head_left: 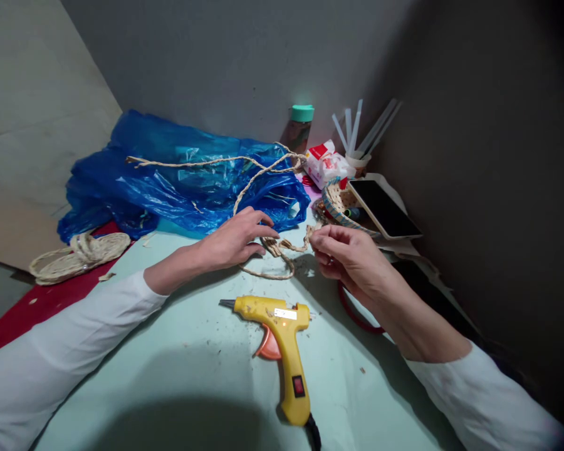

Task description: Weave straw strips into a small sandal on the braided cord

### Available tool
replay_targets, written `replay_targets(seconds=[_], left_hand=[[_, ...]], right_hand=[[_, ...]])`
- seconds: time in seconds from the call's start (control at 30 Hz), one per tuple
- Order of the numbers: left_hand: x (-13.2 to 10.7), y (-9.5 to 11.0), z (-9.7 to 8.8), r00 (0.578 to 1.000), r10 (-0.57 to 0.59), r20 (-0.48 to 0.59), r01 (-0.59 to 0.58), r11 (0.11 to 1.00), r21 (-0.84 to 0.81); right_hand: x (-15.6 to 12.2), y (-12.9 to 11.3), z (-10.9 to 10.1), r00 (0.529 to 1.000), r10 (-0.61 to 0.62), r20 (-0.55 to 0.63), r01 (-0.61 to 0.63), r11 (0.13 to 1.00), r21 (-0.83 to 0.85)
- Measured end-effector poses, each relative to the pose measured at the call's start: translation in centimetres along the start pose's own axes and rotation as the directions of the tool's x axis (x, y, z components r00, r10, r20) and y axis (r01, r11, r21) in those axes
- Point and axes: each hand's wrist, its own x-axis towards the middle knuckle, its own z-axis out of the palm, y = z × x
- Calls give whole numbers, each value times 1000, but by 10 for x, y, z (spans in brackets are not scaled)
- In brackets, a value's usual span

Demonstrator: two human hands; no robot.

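Note:
My right hand point(345, 254) pinches the knotted end of a twisted straw cord between thumb and fingers. My left hand point(237, 241) is over the cord with thumb and fingers apart, close to a loop lying on the table. From there, the straw cord point(247, 188) runs back across a blue plastic bag point(164, 188) and doubles over itself. In front of both hands a yellow hot glue gun point(267, 311) lies on its side, nozzle to the left, its orange trigger and red switch showing.
Coiled straw rope point(96, 249) lies at left on red cloth point(9, 319). Right of my hands are a woven basket point(334, 203), a dark-screened tablet point(386, 208) and a red ring-shaped object point(350, 313). Behind stand a cup of glue sticks point(358, 160) and a green-lidded jar point(302, 114).

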Motion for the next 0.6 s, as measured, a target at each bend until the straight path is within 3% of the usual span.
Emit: replay_targets(seconds=[0.33,0.6], left_hand=[[-2,2,12,1000,-5,-28,6,1000,11],[-9,11,-5,999,-37,-9,38,999,31]], right_hand=[[-2,-2,3,1000,-13,-14,13,1000,5],[0,6,3,986,-161,-40,145,956,-257]])
